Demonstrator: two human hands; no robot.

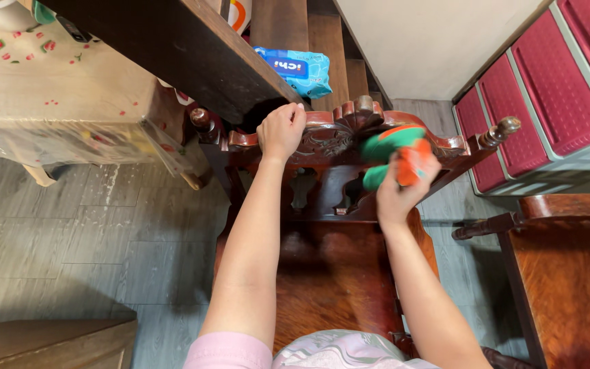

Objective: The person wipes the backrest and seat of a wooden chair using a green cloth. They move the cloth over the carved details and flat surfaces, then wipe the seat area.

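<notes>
A dark carved wooden chair (339, 273) stands right below me, its backrest top rail (336, 126) facing away. My left hand (281, 130) grips the rail's left part. My right hand (404, 184) holds a green and orange cloth (394, 154) against the right side of the carved backrest. The cloth is bunched in my fingers, blurred by motion.
A table under a flowered plastic cover (56, 96) stands at the left. A dark wooden stair stringer (186, 48) runs overhead, with a blue wipes pack (298, 68) on a step. Red plastic drawers (548, 96) stand at the right, another wooden chair (568, 273) beside them.
</notes>
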